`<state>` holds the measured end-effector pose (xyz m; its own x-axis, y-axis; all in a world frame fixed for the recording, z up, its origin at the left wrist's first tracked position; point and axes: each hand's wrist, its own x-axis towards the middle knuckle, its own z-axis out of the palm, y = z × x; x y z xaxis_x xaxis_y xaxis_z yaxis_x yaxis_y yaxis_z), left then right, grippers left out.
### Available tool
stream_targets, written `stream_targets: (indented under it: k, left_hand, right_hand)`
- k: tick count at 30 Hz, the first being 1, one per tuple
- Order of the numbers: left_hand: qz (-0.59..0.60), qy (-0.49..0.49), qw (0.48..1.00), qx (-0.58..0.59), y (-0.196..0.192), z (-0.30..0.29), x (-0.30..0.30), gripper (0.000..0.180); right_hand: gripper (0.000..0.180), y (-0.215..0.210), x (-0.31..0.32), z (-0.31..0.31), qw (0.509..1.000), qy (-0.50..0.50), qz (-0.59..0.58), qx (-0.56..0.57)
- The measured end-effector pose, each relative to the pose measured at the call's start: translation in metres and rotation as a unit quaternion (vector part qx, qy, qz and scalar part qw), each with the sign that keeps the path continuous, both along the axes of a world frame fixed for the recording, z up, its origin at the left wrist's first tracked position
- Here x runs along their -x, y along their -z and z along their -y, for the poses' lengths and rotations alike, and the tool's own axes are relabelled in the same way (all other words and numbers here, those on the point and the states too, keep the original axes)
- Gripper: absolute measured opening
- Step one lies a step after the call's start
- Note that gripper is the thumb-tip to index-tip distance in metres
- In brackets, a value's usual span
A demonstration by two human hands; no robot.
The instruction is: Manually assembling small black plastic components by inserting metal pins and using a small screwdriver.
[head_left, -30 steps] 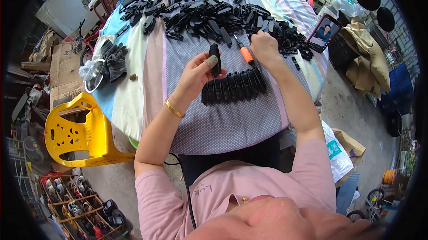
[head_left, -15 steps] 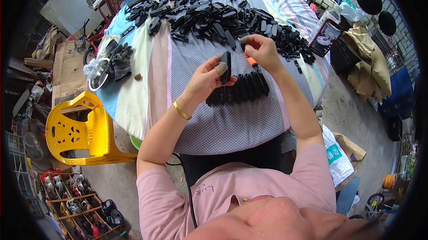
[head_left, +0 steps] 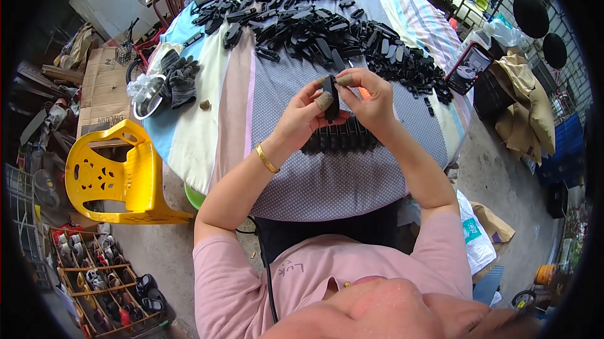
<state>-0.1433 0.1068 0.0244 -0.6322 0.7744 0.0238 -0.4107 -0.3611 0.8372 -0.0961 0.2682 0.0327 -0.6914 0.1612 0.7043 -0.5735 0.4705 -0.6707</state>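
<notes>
Upright over the near half of the table is a slim black plastic piece point(head_left: 331, 107), which my left hand point(head_left: 297, 117) grips between thumb and fingers. At its top end, my right hand point(head_left: 371, 95) has thumb and forefinger pinched together; whatever small thing lies between them is hidden. Tan covers wrap several fingertips. An orange-handled tool point(head_left: 364, 92) lies partly behind my right hand. Just below the hands, a row of similar black pieces point(head_left: 340, 141) lies side by side on the dotted cloth.
Big heaps of black plastic pieces point(head_left: 302, 32) cover the table's far half, with smaller black parts point(head_left: 409, 69) at right. A phone point(head_left: 469, 68) leans at the right edge. Dark gloves point(head_left: 181, 81) and a metal bowl point(head_left: 147, 105) sit at left, beside a yellow chair point(head_left: 135, 178).
My right hand has moved down and left from near the heap to the top of the black piece. My left hand still holds that piece, now slightly further right.
</notes>
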Motion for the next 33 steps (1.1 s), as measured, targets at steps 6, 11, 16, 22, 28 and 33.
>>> stream_targets:
  k: [6,11,16,22,28,33]
  left_hand:
    - [0.005,0.029,0.999,-0.045,0.002,0.003,0.003,0.037]
    - [0.013,-0.002,0.999,-0.039,0.000,-0.001,0.000,0.036]
    - [0.011,-0.037,0.999,-0.027,-0.003,0.002,-0.001,0.034]
    - [-0.027,-0.067,0.997,0.000,-0.005,0.002,-0.002,0.034]
    - [-0.076,-0.100,0.992,0.029,-0.016,0.004,-0.001,0.030]
    - [-0.170,-0.126,0.956,0.202,-0.020,0.013,0.008,0.032]
  right_hand:
    - [0.013,-0.001,0.002,-0.001,0.996,0.006,-0.067,-0.061]
    - [0.014,-0.010,-0.005,-0.001,0.986,0.051,-0.076,-0.141]
    - [0.019,-0.017,-0.010,0.008,0.965,0.095,-0.082,-0.229]
    - [0.019,-0.018,-0.014,0.009,0.965,0.063,-0.077,-0.244]
    - [0.028,-0.016,-0.011,0.010,0.949,0.063,-0.079,-0.297]
    - [0.025,-0.007,-0.001,-0.004,0.959,0.042,-0.090,-0.265]
